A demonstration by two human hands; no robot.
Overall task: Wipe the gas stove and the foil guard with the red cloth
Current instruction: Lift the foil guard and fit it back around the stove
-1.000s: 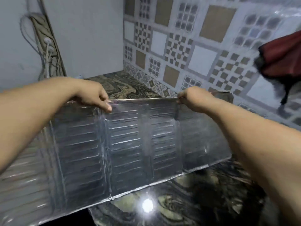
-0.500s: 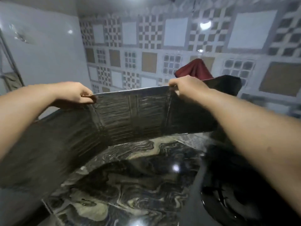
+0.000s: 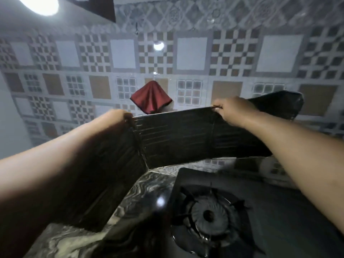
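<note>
The folded foil guard (image 3: 175,138) stands upright behind and to the left of the black gas stove (image 3: 210,218), looking dark in the shade. My left hand (image 3: 117,118) pinches its top edge at the left fold. My right hand (image 3: 234,110) grips the top edge at the right fold. The red cloth (image 3: 150,98) hangs on the tiled wall just behind the guard, between my two hands, untouched. One burner with its pan support shows on the stove below my right forearm.
The marbled dark countertop (image 3: 141,190) runs under the guard and stove. A patterned tiled wall (image 3: 191,54) rises close behind. A bright ceiling lamp (image 3: 41,4) glares at the top left. A plain white wall (image 3: 11,127) closes the left side.
Both hands have carried the foil guard to the right, from the countertop's left corner to around the stove. The stove burner and the hanging red cloth have come fully into view.
</note>
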